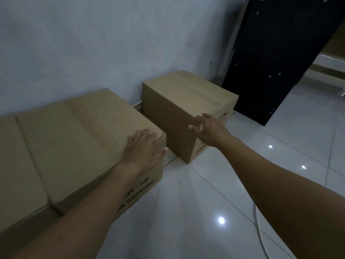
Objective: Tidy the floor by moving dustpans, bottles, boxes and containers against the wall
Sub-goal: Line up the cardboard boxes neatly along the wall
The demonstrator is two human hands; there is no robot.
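Note:
A large cardboard box [80,135] with black print on its near side sits on the floor along the wall at the left. My left hand [144,148] lies flat on its near right top corner, fingers spread. A smaller cardboard box [179,101] stands to its right, its far end at the wall and a narrow gap between the two. My right hand [209,130] is open at that box's near right edge, fingers apart, holding nothing; contact with the box is unclear.
A pale wall [112,43] runs behind the boxes. A tall black panel [276,58] leans at the right of the smaller box. Glossy white floor tiles [214,193] spread in front. A white cable [261,238] lies on the floor at the lower right.

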